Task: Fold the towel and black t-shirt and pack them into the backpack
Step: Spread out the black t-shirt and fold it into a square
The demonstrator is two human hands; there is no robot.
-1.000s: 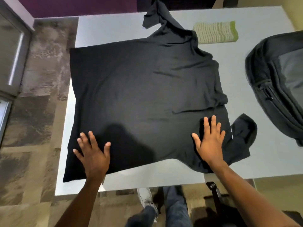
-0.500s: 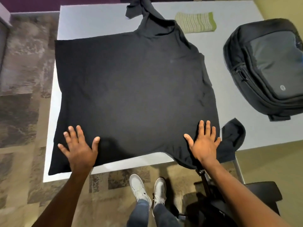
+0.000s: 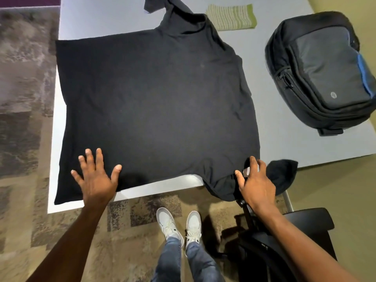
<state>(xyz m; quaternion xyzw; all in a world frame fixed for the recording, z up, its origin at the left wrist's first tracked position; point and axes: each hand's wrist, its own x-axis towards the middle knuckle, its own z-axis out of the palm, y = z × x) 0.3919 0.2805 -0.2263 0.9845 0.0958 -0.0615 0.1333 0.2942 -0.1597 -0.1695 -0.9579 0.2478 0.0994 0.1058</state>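
Lying out: one t-shirt (image 3: 154, 106), one towel (image 3: 231, 16), one backpack (image 3: 323, 72), two hands (image 3: 95, 178).

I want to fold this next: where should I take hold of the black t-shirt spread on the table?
Pinch the black cotton t-shirt at its near hem corner and near sleeve, coming from the table's near edge; it lies flat, so both overhang within reach.

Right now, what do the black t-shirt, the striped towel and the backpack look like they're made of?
Black t-shirt: soft matte knit, probably cotton jersey; it lies limp with fine wrinkles.
Striped towel: seemingly ribbed or woven cotton, matte, with raised green and cream lines.
Backpack: looks like synthetic woven fabric, likely nylon or polyester, with a slight sheen on the grey panel and a zip.
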